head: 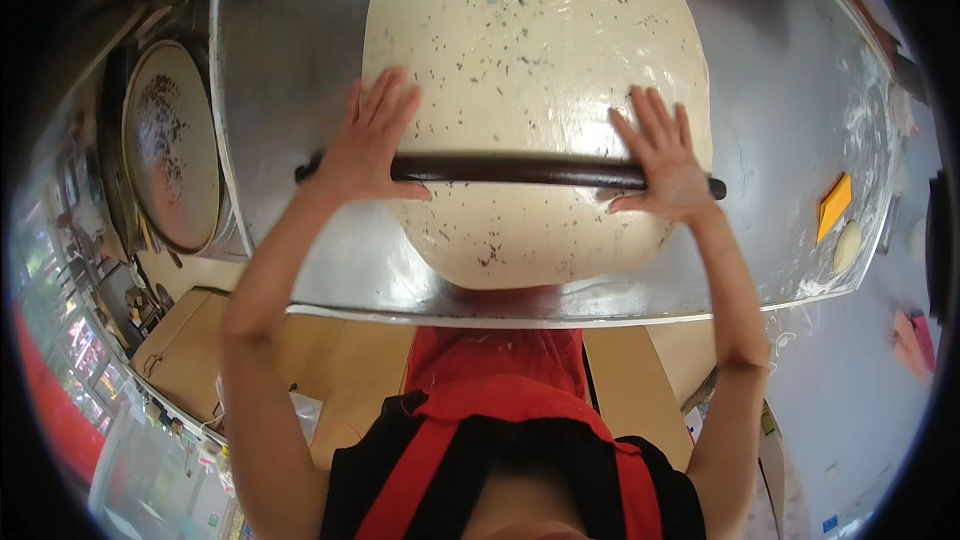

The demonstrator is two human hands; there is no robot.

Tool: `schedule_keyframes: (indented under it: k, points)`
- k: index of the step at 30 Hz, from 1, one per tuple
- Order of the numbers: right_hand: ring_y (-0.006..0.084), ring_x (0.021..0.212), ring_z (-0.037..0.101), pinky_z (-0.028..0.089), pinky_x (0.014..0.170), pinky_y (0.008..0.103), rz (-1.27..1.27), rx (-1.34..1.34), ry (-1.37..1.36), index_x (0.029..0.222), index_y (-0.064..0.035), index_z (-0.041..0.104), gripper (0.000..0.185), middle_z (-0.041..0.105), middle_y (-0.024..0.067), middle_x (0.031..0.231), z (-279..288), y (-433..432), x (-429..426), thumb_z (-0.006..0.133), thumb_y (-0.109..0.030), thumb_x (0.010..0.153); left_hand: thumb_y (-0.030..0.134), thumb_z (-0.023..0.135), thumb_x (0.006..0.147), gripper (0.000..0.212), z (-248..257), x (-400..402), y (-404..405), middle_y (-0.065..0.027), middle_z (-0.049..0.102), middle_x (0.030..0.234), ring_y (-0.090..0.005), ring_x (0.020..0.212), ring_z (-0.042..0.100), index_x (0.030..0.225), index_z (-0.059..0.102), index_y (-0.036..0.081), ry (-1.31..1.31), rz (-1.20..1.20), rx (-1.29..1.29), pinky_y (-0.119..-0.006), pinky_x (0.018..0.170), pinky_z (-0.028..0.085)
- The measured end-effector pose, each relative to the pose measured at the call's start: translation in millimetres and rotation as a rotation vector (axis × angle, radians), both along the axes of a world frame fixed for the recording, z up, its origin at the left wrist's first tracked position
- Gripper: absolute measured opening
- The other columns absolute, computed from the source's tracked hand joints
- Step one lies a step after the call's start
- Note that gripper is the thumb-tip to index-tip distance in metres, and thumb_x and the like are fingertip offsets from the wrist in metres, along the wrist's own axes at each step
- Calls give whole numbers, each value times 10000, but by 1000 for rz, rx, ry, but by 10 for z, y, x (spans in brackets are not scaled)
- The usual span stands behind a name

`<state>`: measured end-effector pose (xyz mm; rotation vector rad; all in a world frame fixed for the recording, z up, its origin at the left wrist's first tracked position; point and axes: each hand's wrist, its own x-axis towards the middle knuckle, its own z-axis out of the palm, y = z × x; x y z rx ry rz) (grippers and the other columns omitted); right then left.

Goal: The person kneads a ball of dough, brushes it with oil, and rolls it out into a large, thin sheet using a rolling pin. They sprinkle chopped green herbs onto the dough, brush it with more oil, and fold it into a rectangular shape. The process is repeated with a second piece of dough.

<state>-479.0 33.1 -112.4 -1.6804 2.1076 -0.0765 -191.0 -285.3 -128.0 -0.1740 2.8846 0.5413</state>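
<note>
A broad, thin sheet of pale dough (517, 67) with dark and green specks lies on the metal worktop (292, 37). Across its nearer part runs a dark rolling pin (517, 169). My left hand (375, 142) rests over the pin near its left end, palm down, fingers spread and pointing away from me. Near the right end my right hand (664, 157) lies over the pin in the same way, thumb on the near side. Neither hand has its fingers wrapped around the pin. The palms hide parts of it.
Left of the worktop is a large round pan (171, 146) with dark specks inside. At the right lie a yellow-orange scraper-like piece (834, 207) and a small lump of dough (847, 247), near whitish smears. The worktop's raised white edge (495, 321) runs before my red apron.
</note>
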Motion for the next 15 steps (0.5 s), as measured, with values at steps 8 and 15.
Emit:
schedule_keyframes:
  k: [8,15]
  points:
    - [290,1419,264,157,1128,595,-126,27,150,1474,-192,332,915,285,83,1542,175,973,1061,639,-629,731,517,716,735,1042,144,1499,1386,-153,149,1577,-346,1448,147,1494,202,23,-291,445,-160,-546,1145,150]
    - [242,997,560,425,849,433,-134,-242,186,1198,-220,589,436,598,39,1125,-102,1705,1517,661,-190,769,138,594,852,506,198,2120,1626,-103,489,1333,-296,1252,444,1343,490,79,-245,193,-98,-452,1078,336]
